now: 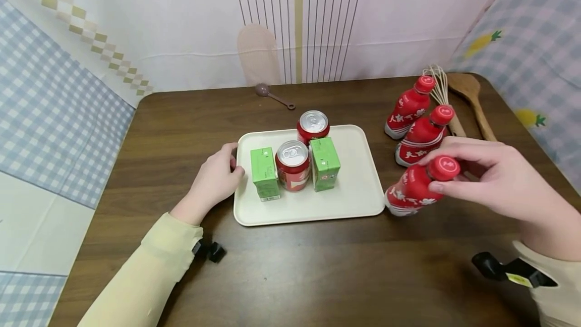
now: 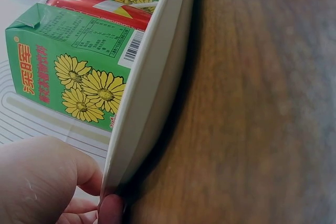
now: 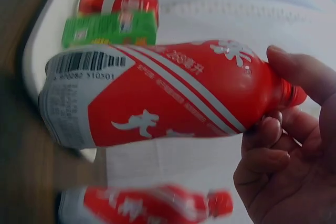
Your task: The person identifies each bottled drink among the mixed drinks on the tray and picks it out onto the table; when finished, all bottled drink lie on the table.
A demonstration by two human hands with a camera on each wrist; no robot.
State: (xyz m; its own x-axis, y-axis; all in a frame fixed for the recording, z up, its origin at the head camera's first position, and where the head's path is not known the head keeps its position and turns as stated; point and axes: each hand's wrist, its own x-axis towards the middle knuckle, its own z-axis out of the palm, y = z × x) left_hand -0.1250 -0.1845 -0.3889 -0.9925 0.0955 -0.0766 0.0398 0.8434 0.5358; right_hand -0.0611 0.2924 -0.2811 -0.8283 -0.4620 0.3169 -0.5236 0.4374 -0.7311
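Note:
In the head view my right hand [image 1: 492, 178] grips a red plastic drink bottle [image 1: 410, 188] by its neck, beside the right edge of a cream tray [image 1: 358, 165]. The right wrist view shows its barcode side, with thumb and fingers about the neck just under the red cap. My left hand [image 1: 218, 175] holds the tray's left rim; in the left wrist view its fingertips pinch the rim [image 2: 152, 77]. Two green drink cartons [image 1: 265, 173] [image 1: 325, 163] and two red cans [image 1: 292, 165] [image 1: 313, 125] stand upright on the tray.
Two more red bottles [image 1: 408, 107] [image 1: 422, 135] stand behind my right hand. Beyond them lie a whisk [image 1: 439, 87] and a wooden spoon [image 1: 472, 92]. A small brown measuring spoon [image 1: 274, 96] lies behind the tray on the dark wooden table [image 1: 308, 276].

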